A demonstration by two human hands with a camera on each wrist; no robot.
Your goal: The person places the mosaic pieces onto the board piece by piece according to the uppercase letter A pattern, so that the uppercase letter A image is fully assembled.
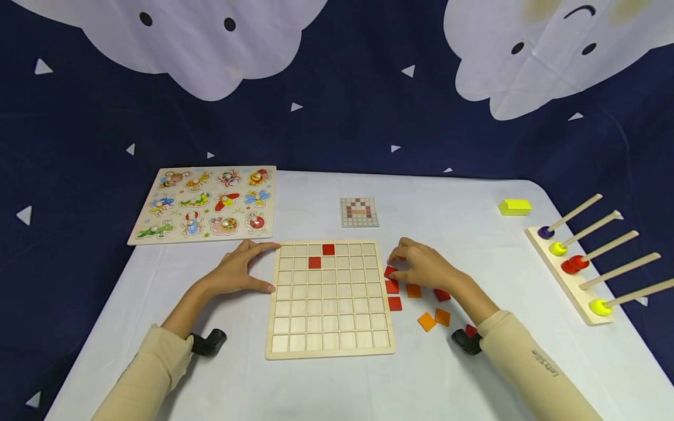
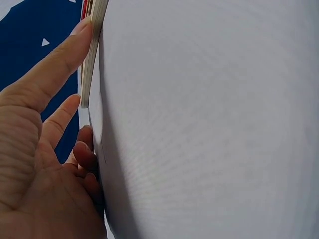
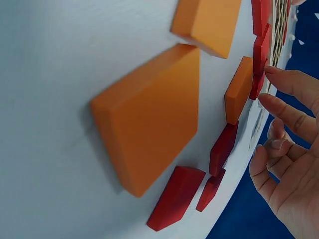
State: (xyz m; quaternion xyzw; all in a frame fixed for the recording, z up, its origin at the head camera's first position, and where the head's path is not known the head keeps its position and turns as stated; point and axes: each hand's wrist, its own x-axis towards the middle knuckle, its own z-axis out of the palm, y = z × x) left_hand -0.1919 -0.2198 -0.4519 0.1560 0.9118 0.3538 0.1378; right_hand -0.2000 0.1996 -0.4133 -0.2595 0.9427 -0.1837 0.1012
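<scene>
A wooden grid board (image 1: 330, 355) lies flat, with one red square tile (image 1: 329, 249) in its top row and another red tile (image 1: 315, 262) in the second row. At the board's left edge is my left hand (image 1: 237, 270), thumb and index finger spread and touching its rim. Just right of the board, my right hand (image 1: 423, 266) has thumb and index finger at opposite sides of a red tile (image 3: 256, 85), pinching it at table level. Two more red tiles (image 1: 392, 286) lie below it, near orange tiles (image 1: 413, 291).
A small pattern card (image 1: 359, 211) lies behind the board. The insect puzzle board (image 1: 268, 228) is back left. At right stand a yellow block (image 1: 514, 207) and a bead stand with pegs (image 1: 571, 280). Other orange tiles (image 1: 427, 321) and red tiles (image 1: 442, 295) lie near the right wrist.
</scene>
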